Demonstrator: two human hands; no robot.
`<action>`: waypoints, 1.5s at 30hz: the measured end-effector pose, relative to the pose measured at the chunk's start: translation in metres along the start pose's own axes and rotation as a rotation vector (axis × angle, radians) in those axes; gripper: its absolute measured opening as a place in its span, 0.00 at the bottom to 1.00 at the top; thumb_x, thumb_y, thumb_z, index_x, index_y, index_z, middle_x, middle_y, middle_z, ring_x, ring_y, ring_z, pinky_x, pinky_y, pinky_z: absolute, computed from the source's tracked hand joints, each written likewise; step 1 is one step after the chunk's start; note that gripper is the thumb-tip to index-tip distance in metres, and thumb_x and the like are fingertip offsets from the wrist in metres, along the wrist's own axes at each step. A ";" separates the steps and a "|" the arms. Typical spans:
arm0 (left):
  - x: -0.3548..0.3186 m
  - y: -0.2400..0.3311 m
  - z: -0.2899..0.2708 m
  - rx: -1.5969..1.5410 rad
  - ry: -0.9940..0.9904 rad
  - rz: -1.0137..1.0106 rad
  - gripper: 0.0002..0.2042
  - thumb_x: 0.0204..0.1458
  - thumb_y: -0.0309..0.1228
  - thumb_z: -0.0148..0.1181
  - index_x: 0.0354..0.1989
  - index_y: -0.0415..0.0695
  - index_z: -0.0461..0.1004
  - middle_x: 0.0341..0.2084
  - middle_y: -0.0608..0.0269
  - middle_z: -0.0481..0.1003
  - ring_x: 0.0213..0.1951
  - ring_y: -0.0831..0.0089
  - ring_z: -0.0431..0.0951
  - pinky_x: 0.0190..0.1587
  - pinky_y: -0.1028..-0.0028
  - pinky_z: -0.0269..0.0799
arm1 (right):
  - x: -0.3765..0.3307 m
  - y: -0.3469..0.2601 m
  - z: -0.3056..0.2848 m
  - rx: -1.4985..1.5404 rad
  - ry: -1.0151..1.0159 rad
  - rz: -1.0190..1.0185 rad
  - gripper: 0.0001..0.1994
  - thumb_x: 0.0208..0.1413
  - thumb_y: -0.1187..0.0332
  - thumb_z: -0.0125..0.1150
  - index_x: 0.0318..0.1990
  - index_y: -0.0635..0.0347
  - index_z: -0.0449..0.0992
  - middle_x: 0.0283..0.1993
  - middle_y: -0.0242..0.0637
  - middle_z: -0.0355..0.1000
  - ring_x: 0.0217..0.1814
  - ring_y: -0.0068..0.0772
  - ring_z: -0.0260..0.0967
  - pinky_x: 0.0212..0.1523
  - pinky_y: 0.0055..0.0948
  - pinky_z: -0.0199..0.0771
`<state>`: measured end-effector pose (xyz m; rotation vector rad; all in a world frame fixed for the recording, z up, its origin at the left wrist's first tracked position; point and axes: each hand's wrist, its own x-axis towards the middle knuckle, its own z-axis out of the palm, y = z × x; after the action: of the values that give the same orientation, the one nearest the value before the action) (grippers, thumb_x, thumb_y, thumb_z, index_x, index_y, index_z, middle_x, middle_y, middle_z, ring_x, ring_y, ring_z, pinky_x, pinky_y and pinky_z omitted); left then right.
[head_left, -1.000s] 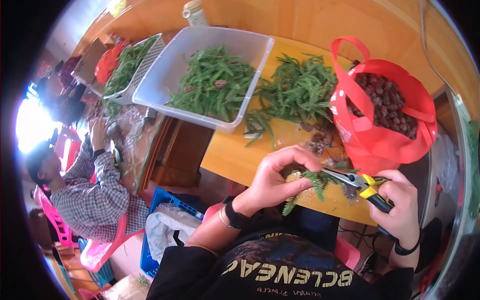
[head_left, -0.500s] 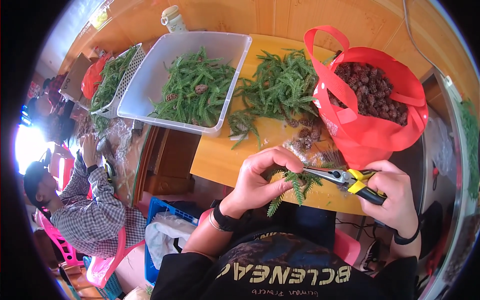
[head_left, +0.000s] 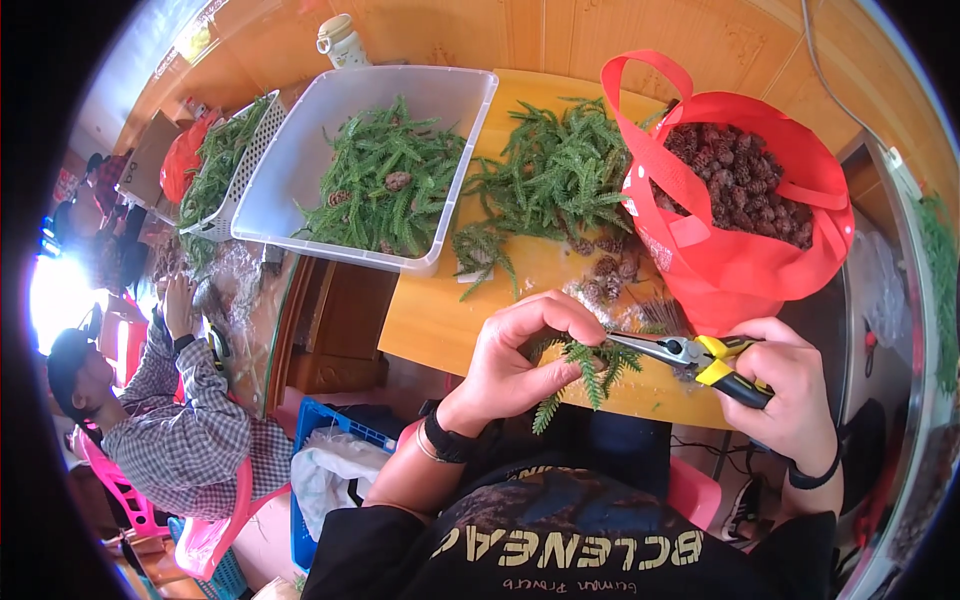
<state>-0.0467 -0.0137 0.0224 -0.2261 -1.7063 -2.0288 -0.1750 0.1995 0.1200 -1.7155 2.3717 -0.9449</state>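
Note:
My left hand (head_left: pixel 525 350) pinches a small green artificial pine sprig (head_left: pixel 592 375), whose needles hang below the fingers. In my right hand (head_left: pixel 785 385) are long-nose pliers (head_left: pixel 690 352) with yellow and black handles. Their tips reach the top of the sprig beside my left fingertips. What exactly the jaws grip there is too small to make out. Just beyond my hands, several loose pine cones (head_left: pixel 608 280) and a bunch of thin wires (head_left: pixel 660 312) lie on the yellow table (head_left: pixel 430 320).
A red bag (head_left: pixel 720 270) full of pine cones stands at the right. Pine sprigs (head_left: pixel 555 165) are heaped mid-table, beside a clear plastic bin (head_left: pixel 340 250) holding more. On the left, another person (head_left: pixel 190 430) sits at a neighbouring table. A blue crate (head_left: pixel 310 480) is on the floor.
The view has shifted very slightly. Both hands, the pliers and the sprig keep nearly the same position.

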 end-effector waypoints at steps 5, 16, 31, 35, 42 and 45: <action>0.001 0.001 0.000 0.002 0.001 0.008 0.10 0.45 0.29 0.61 0.31 0.37 0.70 0.31 0.54 0.71 0.35 0.71 0.72 0.40 0.74 0.68 | 0.002 0.000 -0.001 -0.001 0.001 -0.005 0.07 0.30 0.78 0.59 0.18 0.62 0.66 0.16 0.36 0.63 0.25 0.42 0.66 0.36 0.36 0.72; -0.001 -0.002 -0.002 0.006 -0.004 -0.006 0.10 0.45 0.29 0.61 0.31 0.37 0.70 0.32 0.54 0.71 0.35 0.71 0.72 0.38 0.75 0.69 | 0.003 -0.001 0.001 0.014 0.001 0.004 0.07 0.31 0.78 0.59 0.18 0.62 0.66 0.15 0.36 0.62 0.23 0.41 0.64 0.37 0.37 0.72; 0.000 -0.006 -0.002 -0.048 -0.019 0.015 0.12 0.46 0.33 0.62 0.31 0.38 0.69 0.32 0.52 0.72 0.36 0.67 0.73 0.39 0.73 0.69 | 0.004 0.002 -0.011 0.127 -0.320 0.197 0.12 0.34 0.76 0.60 0.15 0.62 0.60 0.15 0.39 0.60 0.18 0.36 0.65 0.20 0.24 0.61; -0.002 -0.007 0.000 -0.064 0.009 0.017 0.12 0.46 0.34 0.62 0.31 0.38 0.69 0.32 0.51 0.72 0.36 0.67 0.73 0.38 0.72 0.69 | 0.008 0.011 -0.015 0.322 -0.437 0.272 0.11 0.38 0.73 0.60 0.18 0.62 0.61 0.16 0.35 0.58 0.15 0.29 0.55 0.18 0.25 0.56; -0.002 -0.010 0.001 -0.071 -0.007 0.111 0.12 0.47 0.33 0.61 0.32 0.37 0.69 0.32 0.52 0.72 0.36 0.65 0.73 0.39 0.69 0.69 | 0.018 0.022 -0.019 0.704 -0.787 0.480 0.07 0.47 0.70 0.56 0.27 0.62 0.66 0.21 0.30 0.67 0.20 0.14 0.56 0.21 0.19 0.57; -0.001 -0.005 0.002 0.013 0.051 0.090 0.11 0.48 0.32 0.60 0.33 0.36 0.70 0.30 0.54 0.72 0.35 0.64 0.73 0.39 0.67 0.69 | 0.025 0.024 -0.021 0.874 -0.920 0.632 0.08 0.49 0.69 0.54 0.33 0.64 0.68 0.27 0.31 0.71 0.21 0.11 0.58 0.22 0.17 0.58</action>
<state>-0.0488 -0.0110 0.0181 -0.2407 -1.6478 -1.9417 -0.2125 0.1916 0.1325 -0.7146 1.3778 -0.6721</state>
